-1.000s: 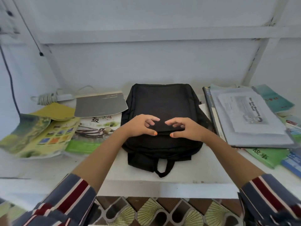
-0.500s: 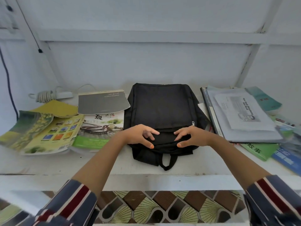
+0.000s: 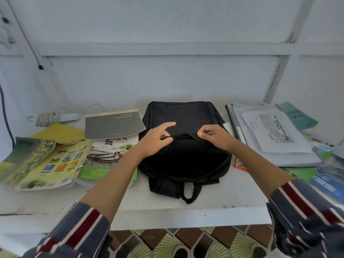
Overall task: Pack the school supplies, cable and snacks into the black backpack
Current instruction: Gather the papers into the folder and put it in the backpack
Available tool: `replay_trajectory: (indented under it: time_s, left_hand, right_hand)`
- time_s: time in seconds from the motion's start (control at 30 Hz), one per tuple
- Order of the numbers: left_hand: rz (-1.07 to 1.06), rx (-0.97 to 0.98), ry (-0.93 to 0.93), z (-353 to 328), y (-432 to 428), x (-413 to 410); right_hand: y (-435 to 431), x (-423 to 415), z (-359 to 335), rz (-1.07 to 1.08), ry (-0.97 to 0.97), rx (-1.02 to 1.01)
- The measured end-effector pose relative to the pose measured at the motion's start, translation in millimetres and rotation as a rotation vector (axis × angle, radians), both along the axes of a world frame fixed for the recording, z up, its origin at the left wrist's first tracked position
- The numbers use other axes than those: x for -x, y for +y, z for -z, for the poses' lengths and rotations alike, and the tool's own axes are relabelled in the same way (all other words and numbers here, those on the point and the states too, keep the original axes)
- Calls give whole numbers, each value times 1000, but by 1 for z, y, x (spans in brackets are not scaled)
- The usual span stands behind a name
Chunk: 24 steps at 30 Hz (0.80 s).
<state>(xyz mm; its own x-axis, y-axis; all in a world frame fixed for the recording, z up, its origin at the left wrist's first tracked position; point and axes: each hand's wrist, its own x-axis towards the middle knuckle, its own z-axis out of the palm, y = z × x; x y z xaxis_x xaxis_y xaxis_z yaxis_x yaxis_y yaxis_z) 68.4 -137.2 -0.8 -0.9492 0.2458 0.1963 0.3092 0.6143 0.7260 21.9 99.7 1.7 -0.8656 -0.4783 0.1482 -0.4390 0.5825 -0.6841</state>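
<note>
Between stacked books [image 3: 111,151] and papers [image 3: 275,135], left hand [image 3: 156,140] and right hand [image 3: 216,135] pinch fabric of the black backpack [image 3: 182,116].

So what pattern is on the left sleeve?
The left sleeve is navy with red and white stripes, clearest in the head view.

Both arms are reaching forward; the left hand [image 3: 156,140] and right hand [image 3: 214,135] are each pinching the black backpack [image 3: 182,112] at its opening edge.
</note>
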Motion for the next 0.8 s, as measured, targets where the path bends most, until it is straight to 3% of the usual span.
replay_trajectory:
  time_s: [0.13, 0.2, 0.27, 0.5, 0.7, 0.8]
  left_hand:
    - [-142, 68, 442, 12, 16, 7]
    - [-98, 158, 686, 16, 24, 14]
    - [-7, 273, 762, 23, 26, 27]
    - [149, 463, 312, 31, 14, 66]
    - [126, 325, 46, 34, 11, 79]
    - [120, 248, -34, 36, 10, 85]
  right_hand:
    - [-6, 32, -11, 50, -8, -14]
    - [-9, 50, -17, 65, -21, -3]
    - [-11, 67, -21, 73, -46, 14]
    - [-14, 113, 0, 95, -120, -9]
    - [-9, 110, 17, 58, 18, 106]
    - [1, 98, 8, -115, 51, 87]
